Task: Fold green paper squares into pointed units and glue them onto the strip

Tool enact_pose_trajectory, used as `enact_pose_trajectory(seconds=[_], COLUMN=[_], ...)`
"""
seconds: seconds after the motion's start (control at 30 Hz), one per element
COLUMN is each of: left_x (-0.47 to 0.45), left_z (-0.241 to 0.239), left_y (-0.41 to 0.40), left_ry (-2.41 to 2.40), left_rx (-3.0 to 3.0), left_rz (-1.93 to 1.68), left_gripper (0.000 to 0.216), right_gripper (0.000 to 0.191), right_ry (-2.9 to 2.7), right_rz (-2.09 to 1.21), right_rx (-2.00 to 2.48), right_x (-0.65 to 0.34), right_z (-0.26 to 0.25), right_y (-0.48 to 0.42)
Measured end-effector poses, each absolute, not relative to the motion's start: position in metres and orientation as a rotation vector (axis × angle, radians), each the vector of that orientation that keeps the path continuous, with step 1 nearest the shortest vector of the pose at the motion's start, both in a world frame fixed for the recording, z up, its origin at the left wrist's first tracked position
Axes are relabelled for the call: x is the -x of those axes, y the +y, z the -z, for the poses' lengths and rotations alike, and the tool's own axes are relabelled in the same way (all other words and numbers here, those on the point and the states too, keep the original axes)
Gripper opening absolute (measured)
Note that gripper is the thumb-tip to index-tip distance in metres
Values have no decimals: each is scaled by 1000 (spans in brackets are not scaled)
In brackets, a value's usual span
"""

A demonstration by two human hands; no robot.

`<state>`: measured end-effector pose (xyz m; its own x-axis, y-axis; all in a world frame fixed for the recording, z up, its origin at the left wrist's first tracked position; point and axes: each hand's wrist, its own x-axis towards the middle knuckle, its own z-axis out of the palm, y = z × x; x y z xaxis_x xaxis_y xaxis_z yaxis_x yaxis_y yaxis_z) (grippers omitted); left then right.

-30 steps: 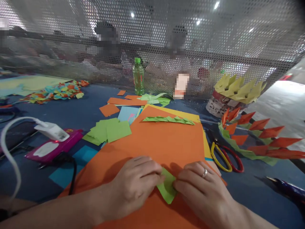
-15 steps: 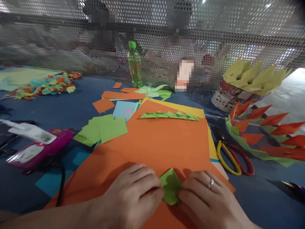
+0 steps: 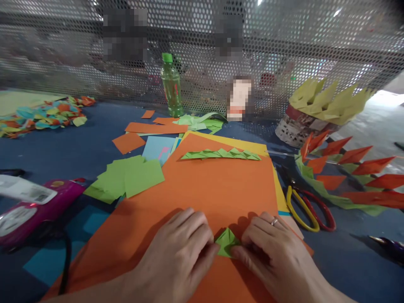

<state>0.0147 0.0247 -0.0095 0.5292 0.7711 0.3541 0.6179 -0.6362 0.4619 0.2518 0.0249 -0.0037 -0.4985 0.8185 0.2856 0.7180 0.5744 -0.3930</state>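
Observation:
A small green paper piece (image 3: 227,243), folded to a triangle with its point away from me, lies on the large orange sheet (image 3: 217,193). My left hand (image 3: 186,248) pinches its left corner between thumb and curled fingers. On the other side, my right hand (image 3: 271,248), with a ring on one finger, grips the right corner the same way. Beyond both hands a green folded paper strip (image 3: 221,155) with a zigzag edge rests on the orange sheet. Loose green paper squares (image 3: 126,179) are fanned out at the left.
Yellow-and-red-handled scissors (image 3: 311,208), a pen (image 3: 388,248) and an orange-and-green paper crown (image 3: 344,176) lie right. Behind stand a yellow paper crown (image 3: 328,101) on a round container and a green bottle (image 3: 172,86). Left is a magenta glue gun (image 3: 41,206); a perforated metal screen (image 3: 195,42) closes the back.
The green paper between my hands has gone from a diamond shape to a triangle, its near half folded up. The whole view has shifted slightly, so things on the table appear further left.

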Motion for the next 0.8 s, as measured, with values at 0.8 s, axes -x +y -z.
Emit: enact_pose_trajectory(seconds=[0.8], left_x=[-16], left_z=[7], left_y=[25], left_ry=[1206], left_rx=[-2538], left_rz=[-762], left_gripper=[25], right_gripper=[34], right_ry=[-2284], right_rz=[-260], right_rx=[1272], right_x=[-245], right_z=[1], right_y=[22])
